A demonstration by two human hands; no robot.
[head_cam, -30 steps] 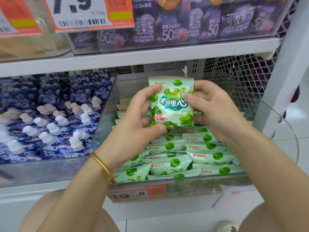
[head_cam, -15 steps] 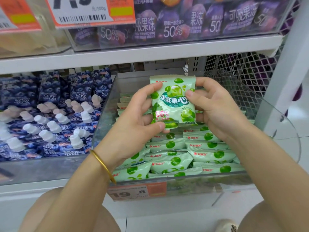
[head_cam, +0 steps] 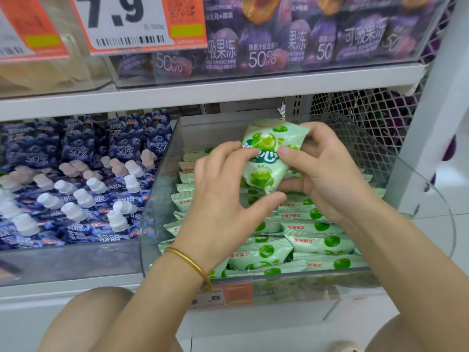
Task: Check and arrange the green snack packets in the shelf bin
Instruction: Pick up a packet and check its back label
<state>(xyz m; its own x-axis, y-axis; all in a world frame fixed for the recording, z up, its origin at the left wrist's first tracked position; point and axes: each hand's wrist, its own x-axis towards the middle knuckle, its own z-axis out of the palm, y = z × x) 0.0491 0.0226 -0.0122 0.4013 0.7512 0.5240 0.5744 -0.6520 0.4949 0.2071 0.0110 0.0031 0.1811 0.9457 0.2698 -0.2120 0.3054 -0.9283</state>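
A green snack packet (head_cam: 269, 146) printed with green fruit is held up over the clear shelf bin (head_cam: 157, 199). My left hand (head_cam: 223, 196) pinches its left side, thumb under the lower corner. My right hand (head_cam: 327, 174) grips its right side, thumb on the front. The packet looks crumpled and bent between both hands. Below them several more green packets (head_cam: 317, 241) lie stacked in rows inside the bin.
Blue spouted jelly pouches (head_cam: 76, 179) fill the bin to the left. Purple jelly pouches (head_cam: 266, 41) sit on the shelf above, beside an orange price tag (head_cam: 137, 21). White wire mesh (head_cam: 368, 115) stands behind the bin at right. A price label (head_cam: 223, 295) hangs on the bin's front.
The packet was flat and upright, its front facing me. Both hands have since squeezed and tilted it, so it now looks bent and partly covered by my fingers.
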